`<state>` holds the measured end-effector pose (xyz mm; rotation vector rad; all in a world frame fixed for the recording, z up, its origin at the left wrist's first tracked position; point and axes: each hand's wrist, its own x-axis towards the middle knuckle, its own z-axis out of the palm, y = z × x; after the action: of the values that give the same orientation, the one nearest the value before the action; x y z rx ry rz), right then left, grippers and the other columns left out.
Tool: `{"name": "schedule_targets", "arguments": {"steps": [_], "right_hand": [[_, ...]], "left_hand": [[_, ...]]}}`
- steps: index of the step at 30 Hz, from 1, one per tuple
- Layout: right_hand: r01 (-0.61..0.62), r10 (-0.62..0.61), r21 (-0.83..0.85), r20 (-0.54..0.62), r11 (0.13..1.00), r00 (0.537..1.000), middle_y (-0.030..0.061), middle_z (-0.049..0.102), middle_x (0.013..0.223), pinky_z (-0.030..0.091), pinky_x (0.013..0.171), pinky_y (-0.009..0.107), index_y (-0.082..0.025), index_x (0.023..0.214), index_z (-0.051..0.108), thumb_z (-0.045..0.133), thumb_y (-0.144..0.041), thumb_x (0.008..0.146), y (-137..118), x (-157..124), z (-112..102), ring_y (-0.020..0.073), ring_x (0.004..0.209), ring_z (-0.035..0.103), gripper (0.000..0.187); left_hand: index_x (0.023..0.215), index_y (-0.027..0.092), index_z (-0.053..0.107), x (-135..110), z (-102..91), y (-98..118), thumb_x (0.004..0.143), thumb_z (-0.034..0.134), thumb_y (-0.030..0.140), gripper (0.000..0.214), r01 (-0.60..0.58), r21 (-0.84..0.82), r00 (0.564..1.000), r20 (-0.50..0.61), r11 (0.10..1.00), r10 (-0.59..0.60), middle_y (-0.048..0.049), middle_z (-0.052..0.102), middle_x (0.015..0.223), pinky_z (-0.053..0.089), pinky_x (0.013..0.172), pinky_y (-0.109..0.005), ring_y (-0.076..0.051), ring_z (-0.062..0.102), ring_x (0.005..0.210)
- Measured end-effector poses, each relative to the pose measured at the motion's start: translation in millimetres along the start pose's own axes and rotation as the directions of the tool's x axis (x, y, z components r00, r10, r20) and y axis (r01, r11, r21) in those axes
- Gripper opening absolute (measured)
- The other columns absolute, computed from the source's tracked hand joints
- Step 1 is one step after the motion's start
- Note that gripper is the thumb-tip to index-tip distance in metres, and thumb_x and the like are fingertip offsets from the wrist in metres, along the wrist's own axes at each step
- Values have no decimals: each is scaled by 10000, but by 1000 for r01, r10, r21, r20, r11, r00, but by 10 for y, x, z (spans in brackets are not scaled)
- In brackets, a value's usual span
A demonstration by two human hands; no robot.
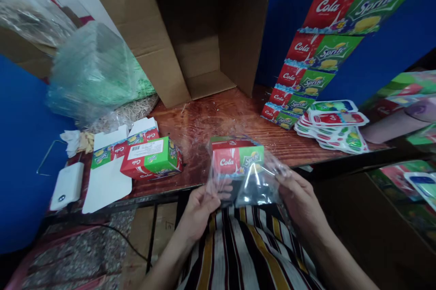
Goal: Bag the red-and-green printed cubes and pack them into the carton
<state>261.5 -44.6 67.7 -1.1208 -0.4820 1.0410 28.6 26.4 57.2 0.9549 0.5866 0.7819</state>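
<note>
A: Where do we stand with the Cola-and-Sprite box (227, 162)?

B: It sits at the table's (211, 119) near edge, in front of us, with a clear plastic bag (260, 192) around it. The box itself looks shut, so we judge the assembling done.

A: And our hands?

B: Our right hand (299, 192) pinches the film at the bag's right side. Our left hand (200, 210) is at the other side, its fingers spread against the film; we cannot tell whether they grip it.

A: Is the bagging finished, then?

B: We think not. The film spreads loosely towards us and we see no seal, so closing it seems left. How far in the box sits, we cannot tell.

A: What else is there?

B: To our left, a second box (155, 158) lies closed beside an open carton (107, 185) with its white flaps out, which seems unfinished. To our right stands a stack of boxes (303, 78), apparently assembled; whether they are wrapped, we cannot tell.
</note>
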Motion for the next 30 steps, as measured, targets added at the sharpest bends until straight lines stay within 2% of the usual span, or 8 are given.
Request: {"name": "schedule_targets", "arguments": {"steps": [3, 6, 10, 13, 15, 18, 23, 30], "right_hand": [[-2, 3, 38, -22, 999, 1000, 18, 702, 884, 553, 848, 310, -228, 703, 715, 771, -314, 742, -136, 136, 118, 189, 898, 659, 111], [-7, 9, 107, -21, 994, 1000, -7, 688, 799, 567, 775, 290, -227, 724, 703, 788, -308, 730, -178, 337, 210, 147, 753, 643, 117], [28, -26, 162, -13, 986, 1000, -41, 642, 706, 578, 748, 276, -208, 711, 657, 807, -287, 720, -261, 631, 327, 94, 610, 591, 170], [32, -32, 188, -4, 982, 999, -58, 611, 685, 595, 768, 295, -204, 704, 616, 841, -302, 678, -281, 825, 394, 89, 609, 592, 247], [39, -43, 177, 18, 983, 999, -50, 624, 727, 601, 774, 314, -205, 704, 585, 845, -349, 669, -219, 929, 411, 103, 643, 616, 300], [149, -150, 96, 9, 984, 989, -44, 625, 748, 604, 754, 312, -213, 728, 552, 799, -434, 717, -24, 1047, 389, 117, 667, 640, 332], [304, -310, -114, -30, 946, 950, -20, 652, 802, 585, 593, 266, -216, 840, 569, 691, -531, 801, 291, 1181, 324, 127, 611, 655, 339], [365, -374, -114, -65, 924, 925, -38, 645, 727, 595, 621, 273, -224, 799, 533, 661, -510, 838, 354, 1271, 359, 128, 600, 662, 316]], "left_hand": [[851, 193, 708, 167, 47, 155, 780, 740, 264, 105, -78, -42, 995, -61, 996, 75, -96, 670, 1224, 370, 1072, -484, -293, 569, 1195], [779, 193, 682, 376, 9, 225, 777, 737, 228, 66, -143, -39, 985, -106, 989, 138, -73, 669, 1213, 356, 1084, -465, -268, 589, 1161], [735, 184, 672, 660, -73, 284, 772, 741, 243, 98, -190, -15, 975, -123, 982, 187, -61, 714, 1002, 373, 1067, -446, -246, 640, 1049], [761, 182, 679, 847, -110, 331, 752, 766, 280, 132, -185, -44, 973, -146, 982, 177, -39, 712, 899, 375, 1071, -431, -224, 660, 992], [769, 181, 672, 940, -134, 341, 765, 756, 299, 145, -182, -28, 972, -157, 983, 176, -38, 707, 905, 398, 1050, -417, -213, 656, 981], [796, 181, 664, 1032, -204, 294, 800, 719, 318, 147, -203, 77, 963, -164, 976, 213, -48, 706, 935, 435, 994, -386, -205, 644, 969], [771, 190, 630, 1146, -363, 136, 803, 708, 302, 141, -215, 232, 933, -239, 949, 270, -22, 713, 803, 447, 885, -303, -160, 634, 827], [767, 193, 593, 1238, -315, 172, 781, 729, 334, 197, -198, 125, 944, -243, 972, 224, -35, 732, 847, 484, 842, -325, -189, 680, 858]]}}
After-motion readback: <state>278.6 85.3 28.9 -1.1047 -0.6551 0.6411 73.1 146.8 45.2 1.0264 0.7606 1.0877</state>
